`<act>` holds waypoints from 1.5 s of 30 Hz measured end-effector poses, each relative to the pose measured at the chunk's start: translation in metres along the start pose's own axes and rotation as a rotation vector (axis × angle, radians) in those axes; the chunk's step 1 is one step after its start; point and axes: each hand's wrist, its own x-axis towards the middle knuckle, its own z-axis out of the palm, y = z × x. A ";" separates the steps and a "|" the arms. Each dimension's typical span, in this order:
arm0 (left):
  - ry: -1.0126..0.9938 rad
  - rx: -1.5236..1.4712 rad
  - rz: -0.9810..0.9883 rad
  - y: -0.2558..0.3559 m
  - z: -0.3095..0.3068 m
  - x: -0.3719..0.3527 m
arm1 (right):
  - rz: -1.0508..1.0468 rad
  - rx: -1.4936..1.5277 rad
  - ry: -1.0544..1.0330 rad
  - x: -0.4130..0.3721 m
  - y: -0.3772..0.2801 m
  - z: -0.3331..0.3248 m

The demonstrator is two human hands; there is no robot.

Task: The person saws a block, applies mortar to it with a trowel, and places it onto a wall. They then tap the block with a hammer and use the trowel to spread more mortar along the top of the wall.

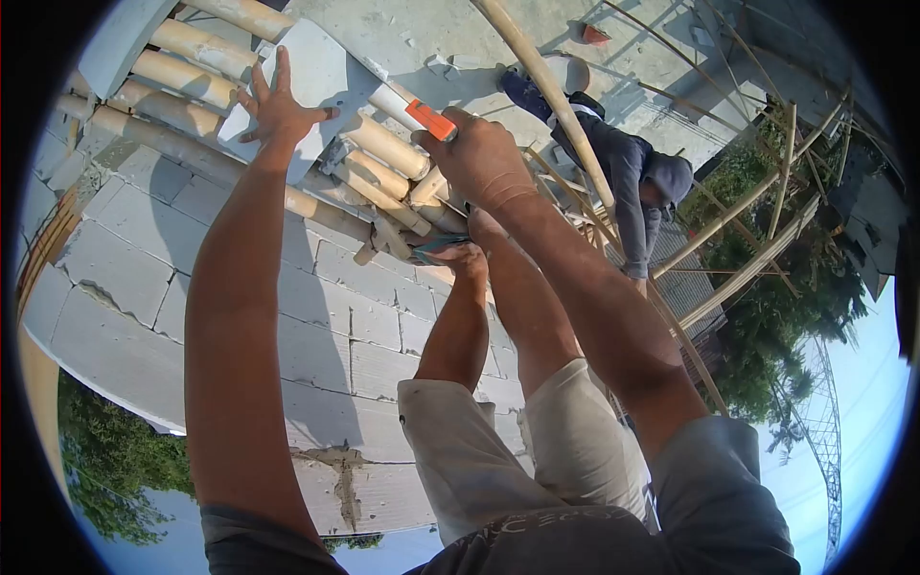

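Note:
My left hand (280, 110) lies with fingers spread on a pale, light-grey building block (321, 72), which rests across bamboo poles (388, 146). In my right hand (476, 158) is the orange handle of a hand saw (431, 120), with my fingers closed round it. Its thin blade runs up and left to the block's right edge, where the far part is hidden or hard to make out. My sandalled foot (450, 251) stands just below the pole ends.
Below the poles spreads a wall of pale blocks (311, 355) with mortar joints. To the right, a person in a dark hooded top (623, 168) bends over among bamboo scaffold poles (733, 230). A concrete floor (422, 29) with rubble lies beyond. Trees and a lattice tower (822, 422) show outside.

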 end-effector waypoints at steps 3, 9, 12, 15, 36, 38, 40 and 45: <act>-0.039 0.009 -0.022 0.010 -0.014 -0.008 | -0.005 0.068 0.056 -0.097 0.036 -0.029; 0.040 -0.015 0.045 -0.002 -0.004 -0.001 | 0.001 -0.059 0.094 0.000 0.018 0.020; 0.004 -0.014 0.046 -0.001 0.002 -0.009 | -0.058 -0.014 0.113 0.014 0.017 0.029; 0.038 0.013 0.056 -0.005 -0.004 0.008 | 0.040 0.051 0.056 -0.058 0.027 -0.004; 0.089 0.112 0.205 -0.020 0.007 0.011 | 0.110 0.059 0.047 -0.045 0.046 0.034; 0.084 0.053 0.205 -0.024 0.011 0.009 | 0.048 0.018 0.100 0.024 0.037 0.065; 0.097 0.017 0.221 -0.025 0.005 0.018 | 0.003 0.038 0.179 0.056 0.028 0.081; 0.049 0.006 0.124 -0.015 0.004 0.010 | 0.142 0.349 0.143 -0.001 0.067 0.061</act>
